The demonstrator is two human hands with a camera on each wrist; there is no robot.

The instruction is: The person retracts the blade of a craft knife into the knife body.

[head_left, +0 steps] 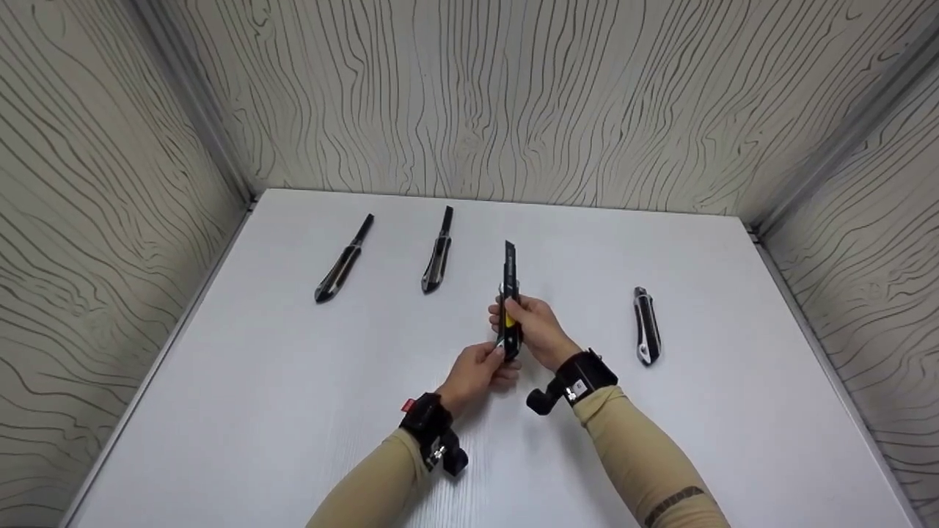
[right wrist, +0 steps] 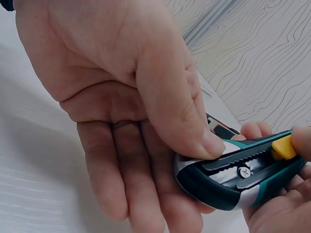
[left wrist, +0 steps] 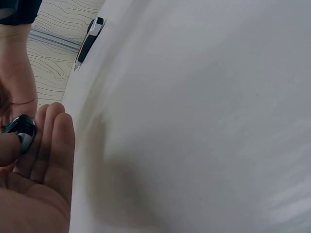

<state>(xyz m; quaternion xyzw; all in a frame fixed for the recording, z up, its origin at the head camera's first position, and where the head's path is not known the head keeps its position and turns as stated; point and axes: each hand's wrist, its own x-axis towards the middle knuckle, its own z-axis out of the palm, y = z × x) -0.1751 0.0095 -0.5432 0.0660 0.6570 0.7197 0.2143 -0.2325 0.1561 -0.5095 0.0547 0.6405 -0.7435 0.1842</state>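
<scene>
Near the table's middle, both hands hold one utility knife (head_left: pixel 511 275), its dark blade extended toward the back wall. My right hand (head_left: pixel 541 331) grips the handle's middle, with the thumb at the yellow slider (right wrist: pixel 283 148). At the butt end, my left hand (head_left: pixel 475 375) pinches the knife between thumb and fingers. The right wrist view shows the left thumb pressed on the green, black and silver handle (right wrist: pixel 228 187), beside a screw. Part of the right hand (right wrist: pixel 277 208) enters at that view's edge. In the left wrist view, only the knife's rounded end (left wrist: pixel 23 128) shows.
Two more utility knives, one at the far left (head_left: pixel 341 271) and one left of centre (head_left: pixel 438 260), lie with dark blades out. Another utility knife (head_left: pixel 648 330) on the right shows little or no blade. Patterned panels (head_left: pixel 469 95) enclose the white table (head_left: pixel 293 411).
</scene>
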